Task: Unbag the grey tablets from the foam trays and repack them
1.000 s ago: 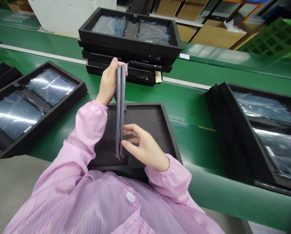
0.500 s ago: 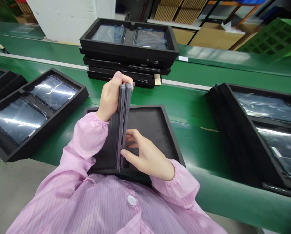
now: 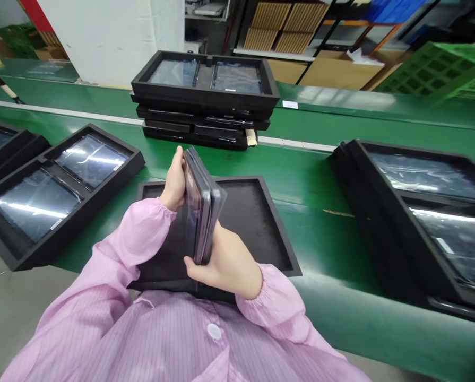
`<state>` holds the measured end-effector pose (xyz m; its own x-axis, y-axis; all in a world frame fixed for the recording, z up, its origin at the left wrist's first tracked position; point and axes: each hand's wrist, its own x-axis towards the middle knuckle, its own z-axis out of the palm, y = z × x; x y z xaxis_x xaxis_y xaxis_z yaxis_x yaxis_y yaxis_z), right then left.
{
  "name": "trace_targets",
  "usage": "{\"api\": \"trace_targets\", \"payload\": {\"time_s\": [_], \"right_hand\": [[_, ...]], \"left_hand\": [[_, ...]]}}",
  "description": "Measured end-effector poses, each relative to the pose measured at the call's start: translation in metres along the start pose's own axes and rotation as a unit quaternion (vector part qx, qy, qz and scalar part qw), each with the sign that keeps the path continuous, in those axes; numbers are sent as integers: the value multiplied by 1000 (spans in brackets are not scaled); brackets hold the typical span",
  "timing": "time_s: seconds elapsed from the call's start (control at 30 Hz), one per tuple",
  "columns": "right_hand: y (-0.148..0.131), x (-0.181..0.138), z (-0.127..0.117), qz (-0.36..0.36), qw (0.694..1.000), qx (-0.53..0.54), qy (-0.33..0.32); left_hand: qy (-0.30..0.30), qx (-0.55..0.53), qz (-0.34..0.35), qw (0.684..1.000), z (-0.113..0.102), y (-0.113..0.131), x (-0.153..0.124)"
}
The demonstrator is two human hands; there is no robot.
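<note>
1. So the person's two hands both had hold of a pair of tablets (image 3: 202, 217), slim dark slabs stood on edge side by side and tilted a bit, right in the middle of the clock (12 being away from the wearer).
2. The left hand (image 3: 174, 180) gripped the far end from around 11 o'clock, pressed up against it. Couldn't tell where all its fingers sat, since the tablets covered them.
3. The right hand (image 3: 231, 260) came in from about 5 o'clock and pinched the near end, thumb on the near edge, the other fingers hidden round the right side.
4. All of that was up over a shallow black tray (image 3: 279, 228) on the green counter (image 3: 301, 223).
5. At 12 sat a stack of black trays (image 3: 205, 94), the top one with two film-covered screens in it. A pale yellow tag (image 3: 251, 137) poked out near the bottom of the pile, on its 4 o'clock side.
6. Around 9 to 10 o'clock there was a slanted tray (image 3: 97, 195), also with two screens, throwing back bright strips of light.
7. Over at 3 was another pile of trays (image 3: 380, 223), two more shiny screens on top.
8. Way back near 1 to 2: a cardboard box (image 3: 336, 71) and a green crate (image 3: 432, 69).
9. Wearer had on a pink striped smock (image 3: 161, 334), cuffs gathered at the wrists.
</note>
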<state>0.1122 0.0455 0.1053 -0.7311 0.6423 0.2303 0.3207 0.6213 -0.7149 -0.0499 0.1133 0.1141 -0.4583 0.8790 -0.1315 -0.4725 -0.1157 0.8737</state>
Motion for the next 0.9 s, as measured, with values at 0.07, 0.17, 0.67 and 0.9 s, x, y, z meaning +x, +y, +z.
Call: {"api": "trace_targets", "payload": {"time_s": [0.07,0.17,0.67,0.9], "right_hand": [[5,2,3,-40,999,-16,22],[14,7,3,-85,994,-36,56],[11,4,-26,-49,992,116,6],[8,0,-30,-43,982,173,64]], "left_hand": [[-26,2,84,996,5,11,-2],[-93,20,243,965,12,25,-12],[-182,74,324,926,14,17,11],[-129,84,250,956,24,17,2]]}}
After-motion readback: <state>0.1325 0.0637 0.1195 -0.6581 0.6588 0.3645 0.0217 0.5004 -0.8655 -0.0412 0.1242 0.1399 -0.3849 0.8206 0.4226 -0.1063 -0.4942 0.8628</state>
